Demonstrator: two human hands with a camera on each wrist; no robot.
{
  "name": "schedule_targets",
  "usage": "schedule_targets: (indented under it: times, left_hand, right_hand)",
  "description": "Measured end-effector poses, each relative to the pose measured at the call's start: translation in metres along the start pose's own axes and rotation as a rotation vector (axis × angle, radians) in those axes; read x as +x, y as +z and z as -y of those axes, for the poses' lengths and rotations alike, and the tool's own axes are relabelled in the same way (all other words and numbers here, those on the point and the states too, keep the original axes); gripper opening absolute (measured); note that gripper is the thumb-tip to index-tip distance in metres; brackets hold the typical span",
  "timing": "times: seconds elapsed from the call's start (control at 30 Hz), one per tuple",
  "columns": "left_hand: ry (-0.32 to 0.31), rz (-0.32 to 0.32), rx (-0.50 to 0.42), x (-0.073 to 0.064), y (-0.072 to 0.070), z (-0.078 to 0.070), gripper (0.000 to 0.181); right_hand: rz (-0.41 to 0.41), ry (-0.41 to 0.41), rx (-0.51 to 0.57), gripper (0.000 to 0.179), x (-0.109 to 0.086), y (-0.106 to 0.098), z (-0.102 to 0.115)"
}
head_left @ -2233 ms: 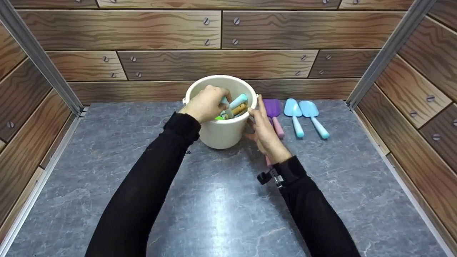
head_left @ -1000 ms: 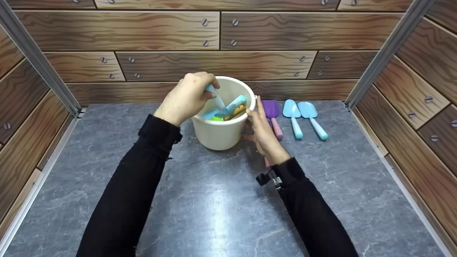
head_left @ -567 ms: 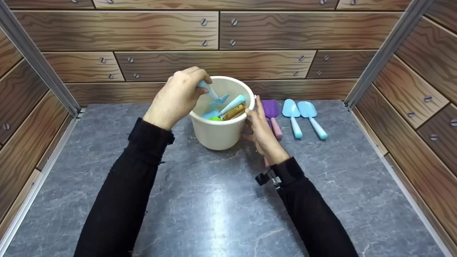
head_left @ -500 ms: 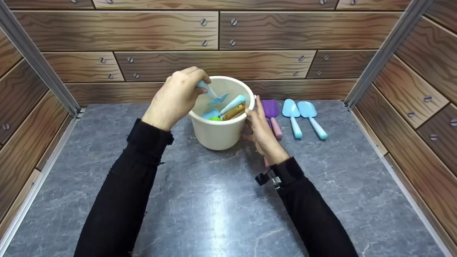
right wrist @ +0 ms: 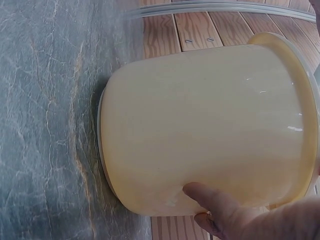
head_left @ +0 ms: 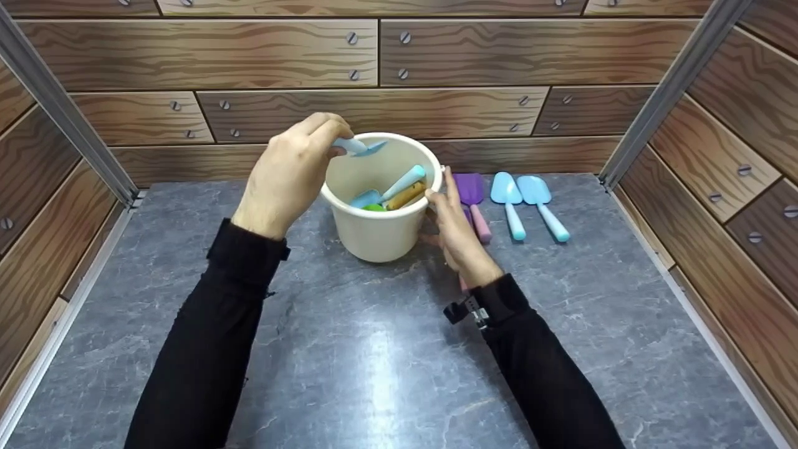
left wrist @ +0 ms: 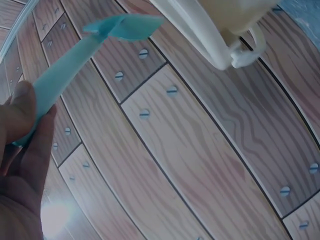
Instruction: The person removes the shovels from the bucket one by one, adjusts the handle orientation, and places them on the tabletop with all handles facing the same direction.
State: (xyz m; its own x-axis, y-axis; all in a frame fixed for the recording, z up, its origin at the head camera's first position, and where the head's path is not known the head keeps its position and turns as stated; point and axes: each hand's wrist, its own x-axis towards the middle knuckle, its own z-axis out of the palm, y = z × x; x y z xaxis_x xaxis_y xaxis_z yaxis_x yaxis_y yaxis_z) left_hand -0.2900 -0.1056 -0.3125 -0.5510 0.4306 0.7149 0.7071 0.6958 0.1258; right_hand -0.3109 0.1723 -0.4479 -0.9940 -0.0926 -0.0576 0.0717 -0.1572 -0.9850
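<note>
In the head view, my left hand [head_left: 290,168] pinches the light-blue handle of a toy shovel [head_left: 369,148]. This shovel is tilted above the bucket's left rim, its blue blade seen nearly edge-on. The left wrist view shows thumb and fingers round the handle of the toy shovel [left wrist: 65,70], apart from the bucket [left wrist: 225,20]. My right hand [head_left: 458,227] lies with outstretched fingers against the right side of the off-white bucket [head_left: 377,237], near its rim. In the right wrist view, a fingertip touches the bucket's wall [right wrist: 200,125].
Inside the bucket are a light-blue handle [head_left: 405,181], a yellow-brown piece [head_left: 405,195] and a green piece [head_left: 374,207]. Right of it lie a purple shovel [head_left: 469,187] with a pink handle and two blue shovels [head_left: 506,190]. Wood-patterned walls [head_left: 299,53] surround the grey floor [head_left: 349,349].
My left hand has drawn the toy shovel up out of the bucket, leftward to above the rim. The right hand keeps its place on the bucket's side.
</note>
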Motion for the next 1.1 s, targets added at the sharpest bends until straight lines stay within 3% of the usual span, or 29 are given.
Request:
schedule_targets:
  times: [0.2,0.4,0.53,1.1]
  left_hand:
    - [0.119,-0.114,0.083,-0.005,0.0,0.006,0.015]
    - [0.185,-0.138,0.185,-0.01,-0.002,0.014,0.018]
    - [0.192,-0.119,0.232,-0.014,-0.001,0.02,0.02]
    - [0.151,-0.054,0.267,-0.035,0.004,0.046,0.015]
  right_hand:
    - [0.007,-0.005,0.001,0.086,-0.001,0.002,0.002]
    - [0.014,-0.01,-0.007,0.085,-0.002,0.003,0.003]
    - [0.013,-0.009,-0.009,0.085,-0.002,0.003,0.003]
    - [0.011,0.015,0.001,0.095,-0.001,-0.002,0.0]
